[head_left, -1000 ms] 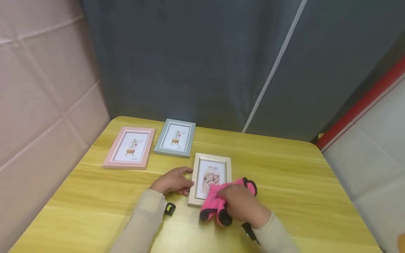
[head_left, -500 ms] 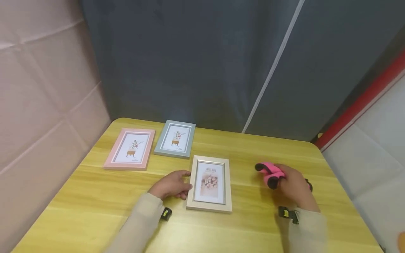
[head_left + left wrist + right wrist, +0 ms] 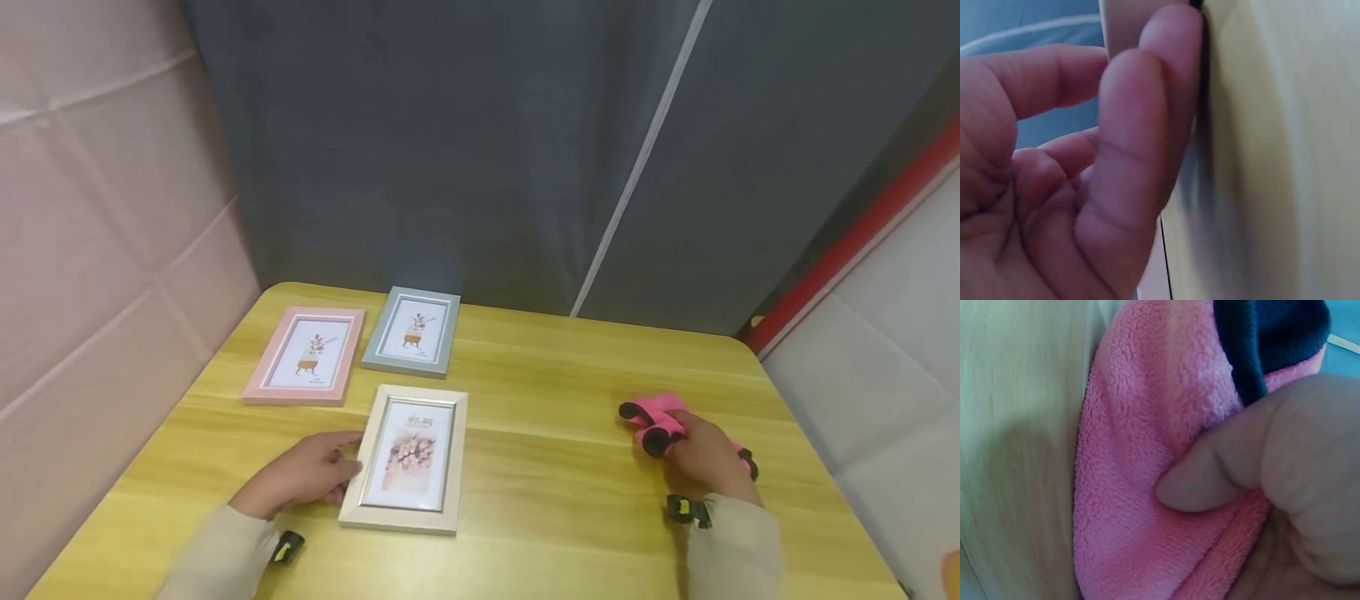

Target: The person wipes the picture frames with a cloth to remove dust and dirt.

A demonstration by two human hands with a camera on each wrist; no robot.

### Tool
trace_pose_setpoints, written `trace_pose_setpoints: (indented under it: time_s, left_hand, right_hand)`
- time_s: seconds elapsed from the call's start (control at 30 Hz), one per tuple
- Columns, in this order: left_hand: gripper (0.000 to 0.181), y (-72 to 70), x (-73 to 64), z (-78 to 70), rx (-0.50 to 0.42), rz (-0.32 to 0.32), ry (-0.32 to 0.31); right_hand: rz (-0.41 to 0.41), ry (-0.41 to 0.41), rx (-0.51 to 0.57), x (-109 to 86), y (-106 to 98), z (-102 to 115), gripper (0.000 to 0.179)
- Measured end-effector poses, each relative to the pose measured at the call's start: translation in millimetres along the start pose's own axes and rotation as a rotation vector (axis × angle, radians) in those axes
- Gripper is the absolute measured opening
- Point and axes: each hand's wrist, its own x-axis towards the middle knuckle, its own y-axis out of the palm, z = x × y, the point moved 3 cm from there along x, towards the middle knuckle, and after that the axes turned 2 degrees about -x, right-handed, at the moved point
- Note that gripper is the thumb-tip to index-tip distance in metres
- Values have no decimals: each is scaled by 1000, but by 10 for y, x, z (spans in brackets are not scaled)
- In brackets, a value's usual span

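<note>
Low in the middle of the head view, a cream picture frame (image 3: 450,467) with a flower print lies face up on the table. My left hand (image 3: 303,473) grips its left edge; in the left wrist view the curled fingers (image 3: 1132,106) press against the frame's side (image 3: 1124,22). Off to the right, my right hand (image 3: 708,457) holds a crumpled pink cloth (image 3: 660,408) with black trim. The thumb (image 3: 1200,481) pushes into the fluffy fabric in the right wrist view, and the cloth is close by the wooden tabletop there.
Two more frames lie behind the cream one: a pink picture frame (image 3: 258,390) at the left and a grey-blue picture frame (image 3: 450,333) beside it. A dark panel (image 3: 420,150) rises behind the yellow wood table (image 3: 555,500), with pale walls either side.
My right hand has lifted the cloth off the cream frame and moved right with it. My left hand has then drawn the cream frame left and nearer. The other two frames stayed put.
</note>
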Motion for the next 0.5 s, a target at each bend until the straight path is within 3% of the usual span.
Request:
trace_pose_setpoints:
  time_s: [0.17,0.33,0.5]
  left_hand:
    - [56,-264,-171,144,84,-59,-33]
    - [56,-472,-265,248,158,-122,-108]
    - [53,-645,-328,309,177,-138,-140]
  right_hand:
    - [35,51,-2,5,10,-11,56]
    - [18,17,-7,2,-6,-12,56]
    - [-14,-23,-5,2,-26,3,53]
